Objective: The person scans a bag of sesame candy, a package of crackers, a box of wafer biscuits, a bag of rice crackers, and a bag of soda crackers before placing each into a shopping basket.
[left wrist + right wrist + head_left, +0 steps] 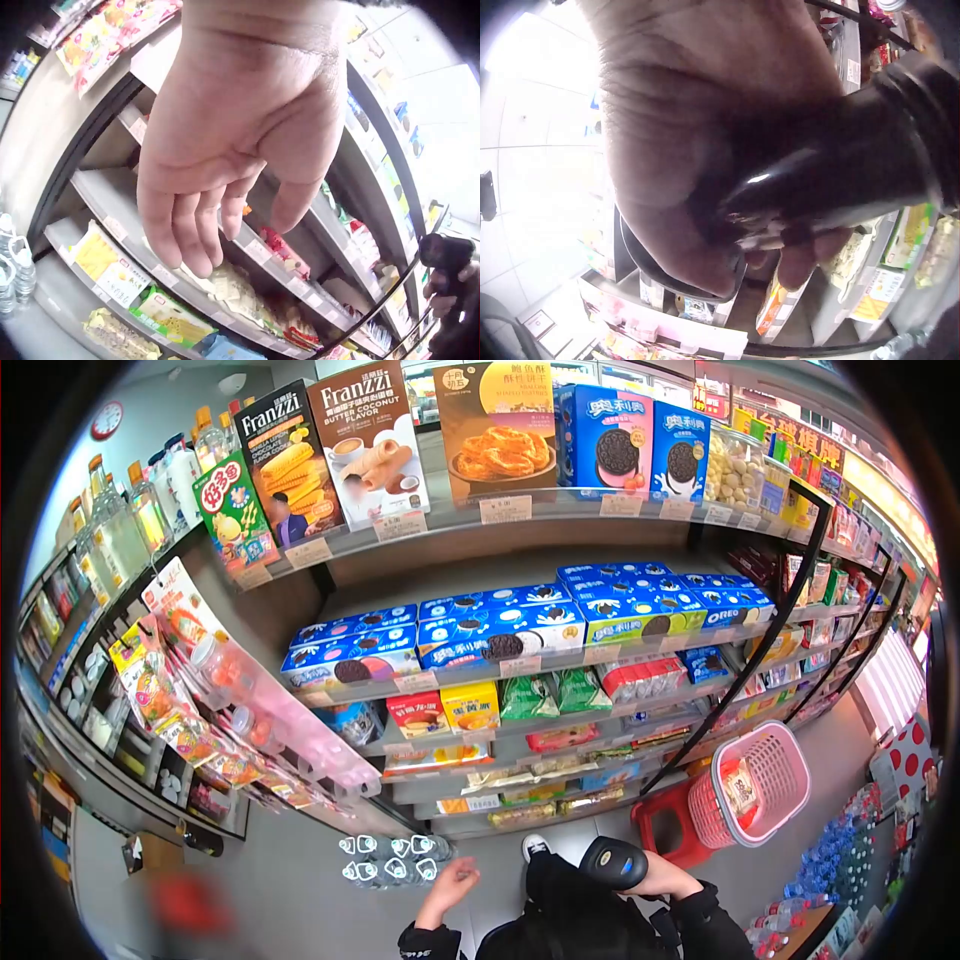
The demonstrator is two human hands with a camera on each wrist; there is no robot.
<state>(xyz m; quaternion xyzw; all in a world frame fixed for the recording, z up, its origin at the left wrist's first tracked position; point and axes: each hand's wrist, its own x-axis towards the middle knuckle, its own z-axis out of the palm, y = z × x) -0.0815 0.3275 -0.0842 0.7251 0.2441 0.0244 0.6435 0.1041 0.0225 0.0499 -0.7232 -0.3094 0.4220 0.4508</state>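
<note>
My right hand (pixel 660 876) grips a black handheld barcode scanner (pixel 612 862), its rounded head facing up in the head view. In the right wrist view the fingers wrap round the dark handle (pixel 840 165). My left hand (pixel 458 882) holds nothing; its fingers hang relaxed, palm toward the camera in the left wrist view. That hand is low in front of the shelf, beside the bottled water packs (pixel 392 860) on the floor. Ahead, blue Oreo boxes (pixel 500 628) fill a middle shelf, with yellow and red snack boxes (pixel 470 706) just below.
Tall cookie boxes (pixel 370 440) stand on the top shelf. A pink basket (pixel 790 785) with a snack pack sits on a red stool (pixel 672 830) at the right. Hanging candy packs (pixel 185 710) line the left shelf end. Blue bottles (pixel 835 865) cover the floor at right.
</note>
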